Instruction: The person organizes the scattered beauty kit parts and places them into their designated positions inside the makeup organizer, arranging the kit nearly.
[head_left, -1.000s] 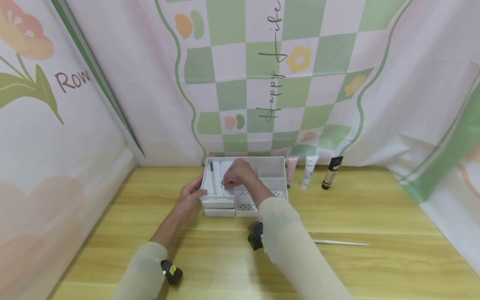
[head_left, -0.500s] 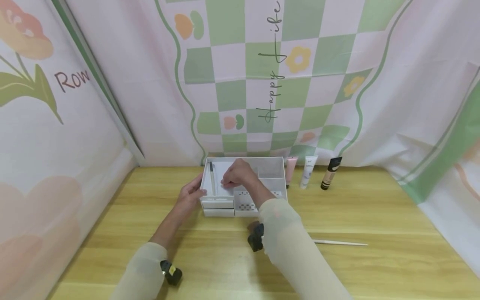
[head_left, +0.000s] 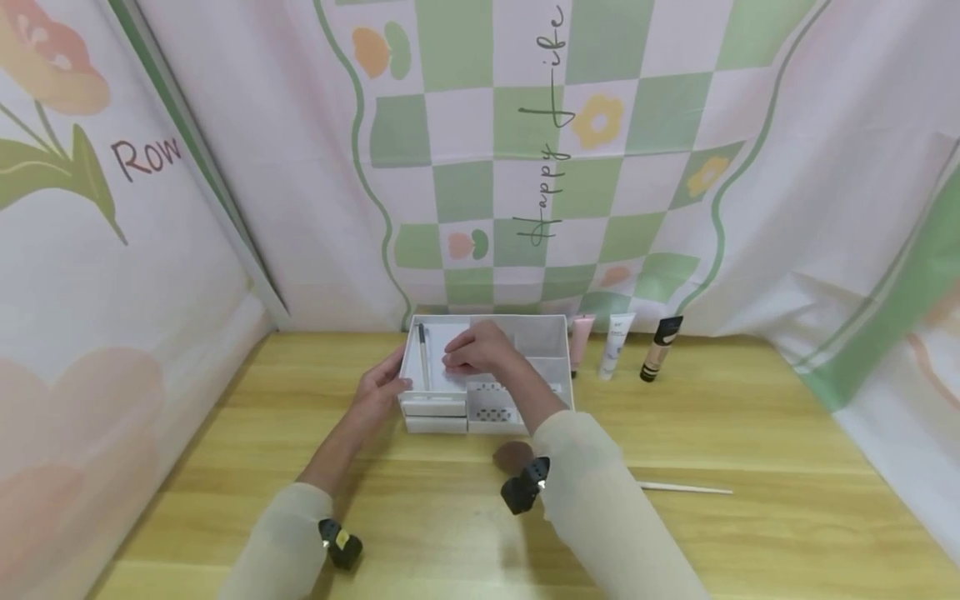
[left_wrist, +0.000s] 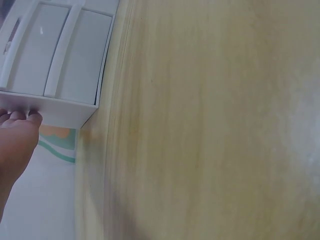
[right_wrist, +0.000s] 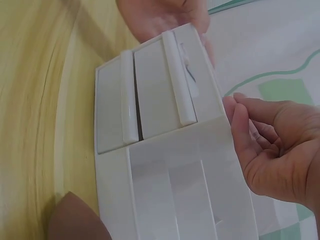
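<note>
A white desktop organizer [head_left: 517, 414] with two small drawers [right_wrist: 160, 90] stands at the back of the table. My left hand [head_left: 378, 393] holds its left side, thumb on the front corner and fingers along the wall. A slim makeup brush [head_left: 424, 362] with a dark upper end leans in the top left compartment. Above that same compartment is my right hand [head_left: 480, 348], its fingers curled and the thumb tip meeting the index finger [right_wrist: 260, 107]. No object shows between these fingertips in the right wrist view. The compartment's floor is partly hidden by the hand.
Right of the organizer stand a pink tube [head_left: 582, 340], a white tube [head_left: 616, 346] and a black-capped beige tube [head_left: 661, 348]. A brown teardrop makeup sponge [head_left: 513, 457] lies in front. A thin white stick [head_left: 688, 487] pokes out past the right sleeve.
A second thin stick seen by the right fingertips one second ago no longer shows there. The right wrist has shifted slightly right and down, uncovering more of the sponge. The left hand stays put.
</note>
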